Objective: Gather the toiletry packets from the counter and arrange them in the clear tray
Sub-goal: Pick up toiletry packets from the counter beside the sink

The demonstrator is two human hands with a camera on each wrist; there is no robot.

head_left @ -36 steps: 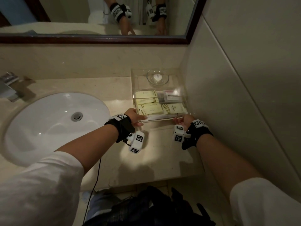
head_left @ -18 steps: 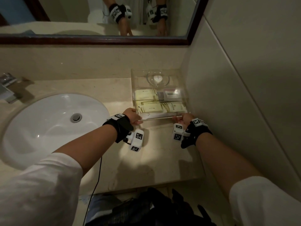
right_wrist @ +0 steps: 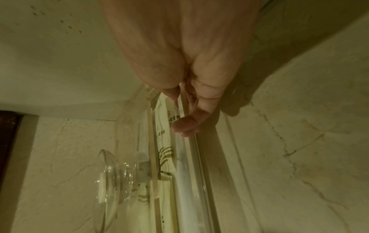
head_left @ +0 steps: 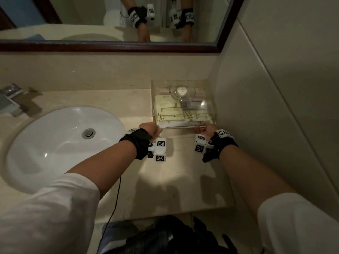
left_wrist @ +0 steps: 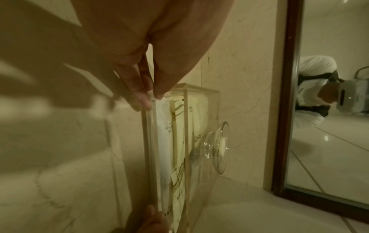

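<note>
at the clear tray (head_left: pixel 183 127) front edge, both hands' fingers (left_wrist: pixel 142 96) pinch its corners.

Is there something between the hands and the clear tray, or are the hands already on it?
Nothing visible stands between them. The left hand pinches the near left corner of the clear tray, and the right hand pinches the near right corner. The toiletry packets already lie inside.

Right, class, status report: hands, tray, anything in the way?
Both hands pinch the tray's near edge: left hand, right hand. Packets inside. Glass dish on top. Nothing in the way.
</note>
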